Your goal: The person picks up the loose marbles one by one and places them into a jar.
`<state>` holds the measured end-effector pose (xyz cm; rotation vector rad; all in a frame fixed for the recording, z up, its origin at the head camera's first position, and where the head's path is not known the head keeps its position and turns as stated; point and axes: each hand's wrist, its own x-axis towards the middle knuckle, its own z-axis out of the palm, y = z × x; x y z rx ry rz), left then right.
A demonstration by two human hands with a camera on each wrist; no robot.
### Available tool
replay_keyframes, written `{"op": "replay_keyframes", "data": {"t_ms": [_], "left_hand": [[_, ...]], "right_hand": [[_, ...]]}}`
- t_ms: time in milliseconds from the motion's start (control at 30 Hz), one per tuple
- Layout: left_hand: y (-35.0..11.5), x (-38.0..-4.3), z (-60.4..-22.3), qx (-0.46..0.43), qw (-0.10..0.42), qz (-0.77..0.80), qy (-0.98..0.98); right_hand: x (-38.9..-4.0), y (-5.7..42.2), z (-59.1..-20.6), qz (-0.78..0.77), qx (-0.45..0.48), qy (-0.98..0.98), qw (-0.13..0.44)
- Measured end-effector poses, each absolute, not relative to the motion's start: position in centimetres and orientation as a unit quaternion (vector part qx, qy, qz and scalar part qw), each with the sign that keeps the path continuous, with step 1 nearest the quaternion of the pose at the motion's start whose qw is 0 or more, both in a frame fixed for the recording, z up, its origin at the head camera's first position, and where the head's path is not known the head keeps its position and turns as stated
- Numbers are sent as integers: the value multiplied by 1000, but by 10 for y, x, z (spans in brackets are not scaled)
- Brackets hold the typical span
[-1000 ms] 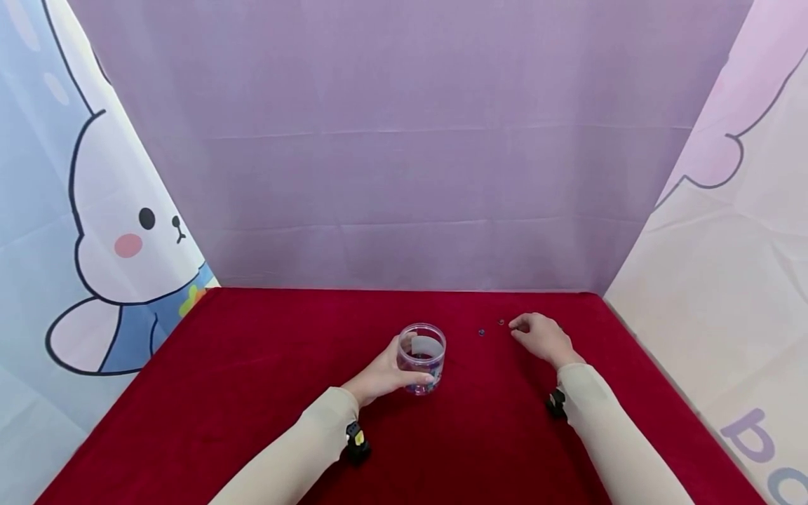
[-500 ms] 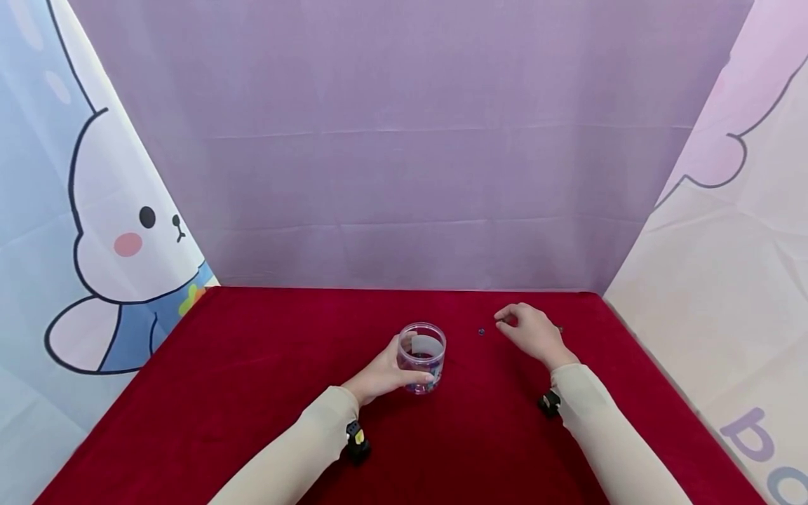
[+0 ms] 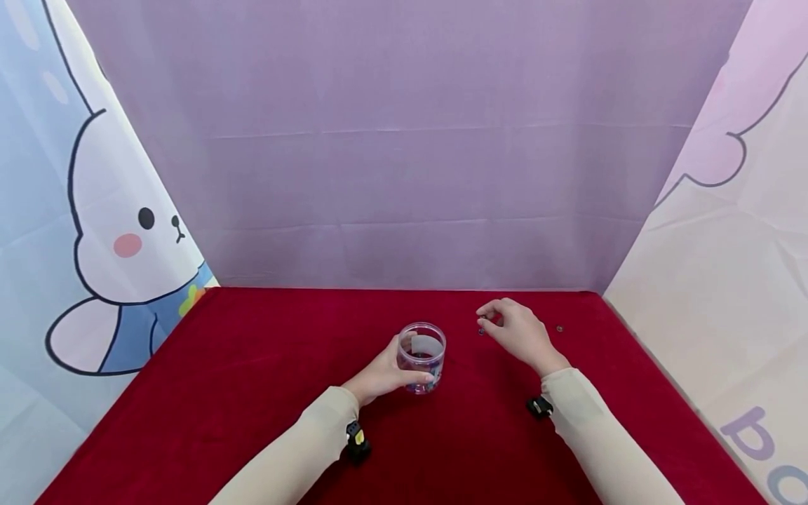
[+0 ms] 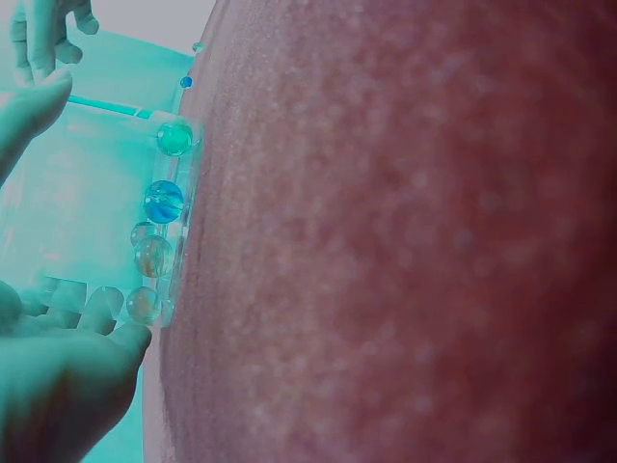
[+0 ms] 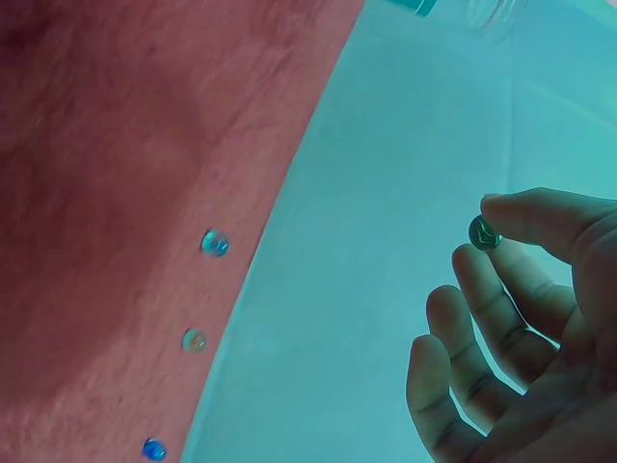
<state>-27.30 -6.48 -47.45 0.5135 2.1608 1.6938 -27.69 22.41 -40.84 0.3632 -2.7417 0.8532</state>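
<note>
My left hand (image 3: 386, 373) grips a clear plastic jar (image 3: 421, 382) standing on the red cloth, fingers behind it and thumb across its front. The jar's mouth faces up, and several glass marbles (image 4: 163, 202) lie at its bottom in the left wrist view. Right of the jar, my right hand (image 3: 519, 335) is raised above the cloth. Between its thumb and index finger it pinches a dark green marble (image 5: 485, 232), while the other fingers are loosely bent. Just below those fingertips in the head view lies a small marble (image 3: 481, 332).
Another marble (image 3: 559, 328) lies right of my right hand. The right wrist view shows a blue marble (image 5: 215, 242), a clear one (image 5: 194, 340) and a second blue one (image 5: 153, 449) on the cloth. A purple curtain (image 3: 404, 175) hangs behind the table (image 3: 252, 393).
My right hand has moved left, toward the jar, and slightly farther back. A marble to its right has come into view; one formerly left of it no longer shows. The left hand and jar stay put.
</note>
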Motion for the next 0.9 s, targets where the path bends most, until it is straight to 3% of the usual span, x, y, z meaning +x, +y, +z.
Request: {"op": "replay_keyframes", "data": {"t_ms": [900], "left_hand": [[-63,-275,-476,175,172,597,764]], "right_hand": [[-262,176,-400,325,192,-915,143]]}}
